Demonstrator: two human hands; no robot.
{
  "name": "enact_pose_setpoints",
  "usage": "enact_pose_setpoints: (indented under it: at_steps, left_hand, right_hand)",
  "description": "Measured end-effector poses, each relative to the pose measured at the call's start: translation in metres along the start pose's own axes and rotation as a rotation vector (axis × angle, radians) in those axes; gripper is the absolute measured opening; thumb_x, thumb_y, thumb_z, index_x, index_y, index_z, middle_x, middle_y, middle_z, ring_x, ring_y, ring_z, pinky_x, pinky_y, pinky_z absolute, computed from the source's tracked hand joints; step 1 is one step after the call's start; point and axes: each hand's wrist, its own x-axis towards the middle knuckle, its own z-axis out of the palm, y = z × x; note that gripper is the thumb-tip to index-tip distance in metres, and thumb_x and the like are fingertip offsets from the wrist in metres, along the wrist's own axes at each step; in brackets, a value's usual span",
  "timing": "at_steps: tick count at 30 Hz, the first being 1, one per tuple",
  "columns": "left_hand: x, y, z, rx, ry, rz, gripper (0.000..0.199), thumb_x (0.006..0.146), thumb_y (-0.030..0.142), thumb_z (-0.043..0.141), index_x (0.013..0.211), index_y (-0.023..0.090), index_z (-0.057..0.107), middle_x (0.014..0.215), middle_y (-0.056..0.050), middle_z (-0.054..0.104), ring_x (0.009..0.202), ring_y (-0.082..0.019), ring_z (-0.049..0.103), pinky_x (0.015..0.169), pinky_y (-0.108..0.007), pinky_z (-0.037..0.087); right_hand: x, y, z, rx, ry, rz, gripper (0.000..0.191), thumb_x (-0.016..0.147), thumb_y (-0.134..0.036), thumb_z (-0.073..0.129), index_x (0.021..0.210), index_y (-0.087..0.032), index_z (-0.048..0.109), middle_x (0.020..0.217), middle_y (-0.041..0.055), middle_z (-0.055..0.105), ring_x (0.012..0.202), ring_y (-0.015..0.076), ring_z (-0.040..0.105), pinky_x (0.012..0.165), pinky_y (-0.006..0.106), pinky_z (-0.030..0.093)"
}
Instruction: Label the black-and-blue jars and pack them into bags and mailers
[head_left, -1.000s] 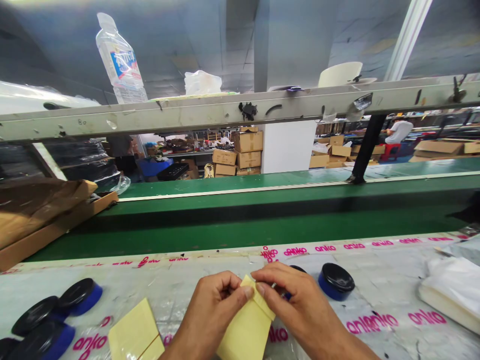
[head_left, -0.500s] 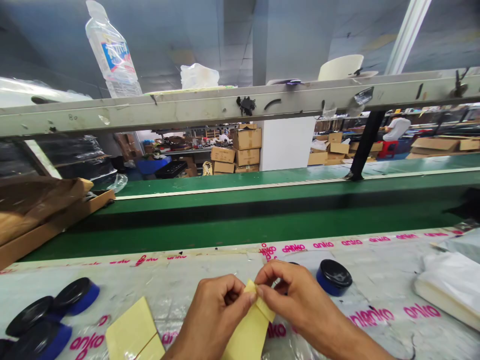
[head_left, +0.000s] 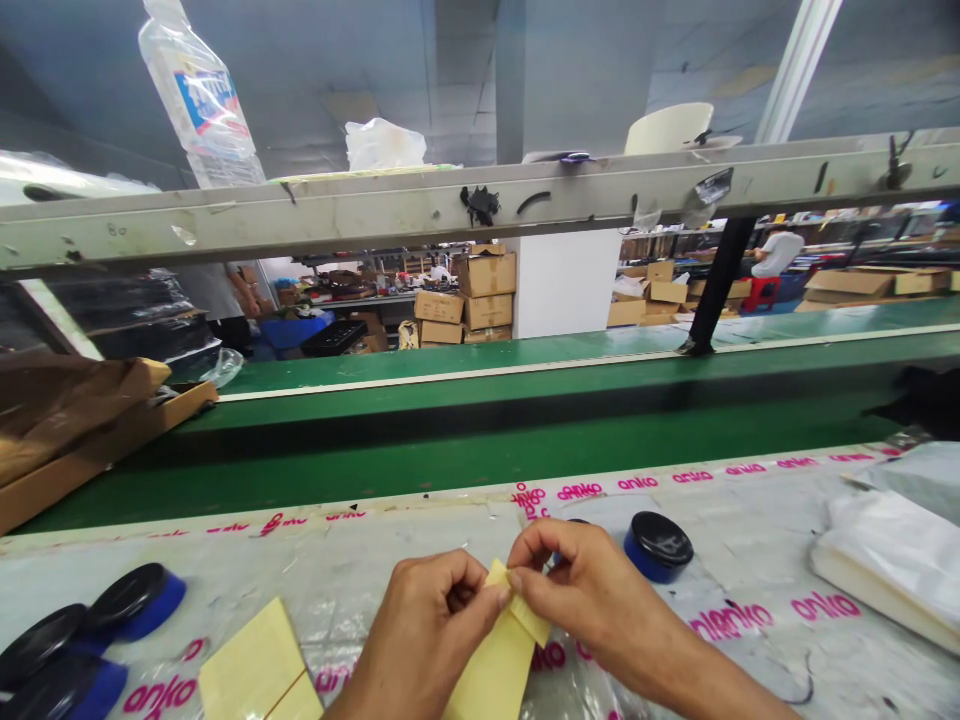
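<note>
A strip of yellow paper is pinched between both hands, its upper end folded over into a flap. My left hand grips the fold's left side between thumb and forefinger. Close against it, my right hand pinches the tip of the same paper, fingertips nearly touching the left thumb. More yellow paper lies on the table left of my left hand, a dark line crossing its lower part. Just beyond my right hand sits a round black-topped, blue-sided container; another is mostly hidden behind the fingers.
Several similar black-and-blue containers cluster at the left. White plastic-wrapped material lies at the right. Behind the table runs a green conveyor belt, with a cardboard tray at left. A metal shelf beam holding a bottle crosses above.
The camera has turned slightly right, so the surroundings sit further left. Both hands keep the same pinch on the yellow paper. A person now shows in the left background.
</note>
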Motion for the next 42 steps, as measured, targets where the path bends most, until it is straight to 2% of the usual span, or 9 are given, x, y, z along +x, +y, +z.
enact_pose_setpoints:
  at_steps: [6,15,20,22,25,28,34,37,42]
  left_hand:
    - [0.001,0.0,0.002,0.045,0.022,0.026,0.032,0.086,0.041,0.059,0.065,0.018,0.059,0.064,0.002,0.056,0.062,-0.013,0.044,0.059,-0.025,0.035]
    - [0.004,-0.003,0.005,-0.02,0.024,0.0,0.032,0.086,0.042,0.06,0.066,0.017,0.059,0.063,0.003,0.055,0.06,-0.012,0.044,0.056,-0.024,0.033]
    - [0.003,-0.008,0.006,-0.039,0.027,0.007,0.033,0.087,0.043,0.062,0.068,0.017,0.063,0.064,0.002,0.06,0.06,-0.012,0.048,0.056,-0.024,0.035]
    - [0.003,-0.009,0.006,-0.09,0.019,-0.009,0.033,0.087,0.044,0.064,0.07,0.017,0.067,0.066,0.0,0.065,0.063,-0.013,0.053,0.058,-0.024,0.038]
    - [0.004,-0.008,0.006,-0.296,-0.052,-0.073,0.032,0.086,0.048,0.067,0.084,0.017,0.073,0.078,-0.004,0.073,0.072,-0.017,0.063,0.063,-0.025,0.045]
    - [0.004,-0.008,0.006,-0.458,-0.136,-0.116,0.039,0.086,0.053,0.066,0.094,0.016,0.073,0.081,-0.006,0.074,0.072,-0.018,0.065,0.062,-0.025,0.046]
    - [0.005,-0.009,0.005,-0.319,-0.035,-0.13,0.045,0.087,0.058,0.061,0.073,0.015,0.065,0.063,0.002,0.056,0.057,-0.012,0.046,0.052,-0.023,0.033]
    - [0.004,-0.01,0.006,-0.277,0.007,-0.118,0.046,0.087,0.059,0.06,0.071,0.016,0.062,0.064,0.002,0.053,0.059,-0.012,0.044,0.053,-0.023,0.032]
    - [0.003,-0.012,0.007,-0.231,0.026,-0.104,0.047,0.087,0.061,0.058,0.07,0.017,0.059,0.064,0.002,0.053,0.06,-0.013,0.045,0.054,-0.024,0.031]
  right_hand:
    - [-0.001,0.003,0.0,-0.068,0.011,-0.018,0.013,0.078,-0.011,0.059,0.074,-0.019,0.067,0.069,-0.0028,0.067,0.061,0.0102,0.058,0.058,0.02,0.042]
    - [0.0,0.006,0.0,-0.012,0.023,0.018,0.013,0.079,-0.014,0.058,0.071,-0.018,0.066,0.069,-0.0014,0.066,0.06,0.0103,0.053,0.053,0.02,0.039]
    - [-0.001,0.012,-0.001,0.054,0.02,0.009,0.013,0.082,-0.017,0.062,0.086,-0.02,0.074,0.084,0.0012,0.073,0.077,0.0151,0.064,0.066,0.023,0.048]
    - [-0.001,0.012,-0.001,0.074,-0.028,0.011,0.016,0.084,-0.018,0.062,0.089,-0.021,0.076,0.086,0.0016,0.075,0.081,0.0163,0.065,0.071,0.025,0.049]
    - [0.001,0.01,-0.002,0.136,-0.072,0.064,0.017,0.088,-0.026,0.062,0.084,-0.019,0.076,0.079,0.0026,0.074,0.071,0.0154,0.063,0.063,0.024,0.048]
    - [0.002,0.008,-0.002,0.192,-0.081,0.09,0.022,0.09,-0.035,0.063,0.084,-0.017,0.075,0.074,0.0029,0.071,0.064,0.0142,0.06,0.058,0.023,0.046]
    - [-0.001,0.007,-0.002,0.167,-0.096,0.051,0.022,0.092,-0.034,0.063,0.088,-0.018,0.077,0.079,0.0032,0.074,0.07,0.0154,0.064,0.062,0.024,0.048]
    - [-0.003,0.007,0.0,0.148,-0.075,0.06,0.016,0.087,-0.028,0.067,0.094,-0.02,0.079,0.088,0.0036,0.077,0.078,0.0174,0.067,0.067,0.025,0.05]
    - [-0.004,0.008,0.005,0.058,-0.027,-0.001,0.015,0.086,-0.02,0.065,0.09,-0.022,0.079,0.085,0.0012,0.077,0.078,0.0165,0.068,0.07,0.025,0.05]
